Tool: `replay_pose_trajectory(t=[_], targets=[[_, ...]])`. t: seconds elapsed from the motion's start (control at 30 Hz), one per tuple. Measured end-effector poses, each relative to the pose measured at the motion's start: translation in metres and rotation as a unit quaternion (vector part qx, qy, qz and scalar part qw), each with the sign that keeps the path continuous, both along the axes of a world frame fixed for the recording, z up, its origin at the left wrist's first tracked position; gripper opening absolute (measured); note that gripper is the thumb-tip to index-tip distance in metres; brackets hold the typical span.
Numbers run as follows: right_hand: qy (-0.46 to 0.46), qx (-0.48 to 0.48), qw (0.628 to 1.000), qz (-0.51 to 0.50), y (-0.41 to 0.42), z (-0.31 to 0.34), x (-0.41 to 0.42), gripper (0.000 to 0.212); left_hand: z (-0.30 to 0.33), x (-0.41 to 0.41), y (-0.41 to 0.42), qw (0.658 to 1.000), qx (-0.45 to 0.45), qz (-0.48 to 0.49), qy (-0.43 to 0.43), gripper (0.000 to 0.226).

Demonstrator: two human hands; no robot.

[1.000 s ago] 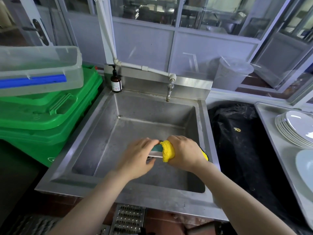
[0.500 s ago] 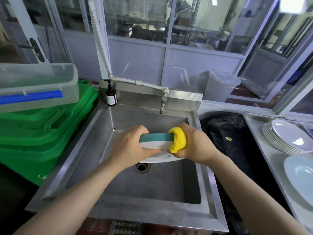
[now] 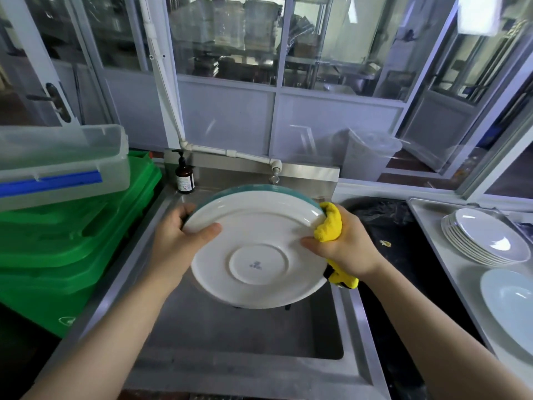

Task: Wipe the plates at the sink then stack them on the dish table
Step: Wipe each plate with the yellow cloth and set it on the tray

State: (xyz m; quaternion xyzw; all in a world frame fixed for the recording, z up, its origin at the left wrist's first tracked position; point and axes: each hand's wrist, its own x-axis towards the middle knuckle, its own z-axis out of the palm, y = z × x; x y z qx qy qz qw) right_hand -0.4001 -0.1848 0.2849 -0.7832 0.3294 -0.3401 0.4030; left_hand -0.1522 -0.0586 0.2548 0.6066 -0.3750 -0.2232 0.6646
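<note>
Steel lines the deep square sink [image 3: 219, 327], dull and brushed. Over it a round glossy white plate [image 3: 259, 246] with a teal rim is tilted underside-up, foot ring showing. The left hand [image 3: 178, 241] clamps its left edge, thumb on the underside. The right hand [image 3: 343, 246] pinches a nubby yellow cloth [image 3: 328, 226] against the right rim. White plates in a stack [image 3: 484, 238] sit on the steel table [image 3: 450, 272] at right.

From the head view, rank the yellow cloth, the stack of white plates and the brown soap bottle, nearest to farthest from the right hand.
1. Yellow cloth: gripped in the right hand.
2. Stack of white plates: on the dish table, to its right.
3. Brown soap bottle: sink's back-left corner, beyond the held plate.
</note>
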Motion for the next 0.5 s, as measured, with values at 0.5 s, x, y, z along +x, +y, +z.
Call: replay_pose_trajectory(t=[0.5], targets=[[0.234, -0.236, 0.942, -0.039, 0.028, 0.0, 0.034, 0.042, 0.035, -0.049, -0.023, 0.753, 0.04, -0.077, -0.652, 0.044]])
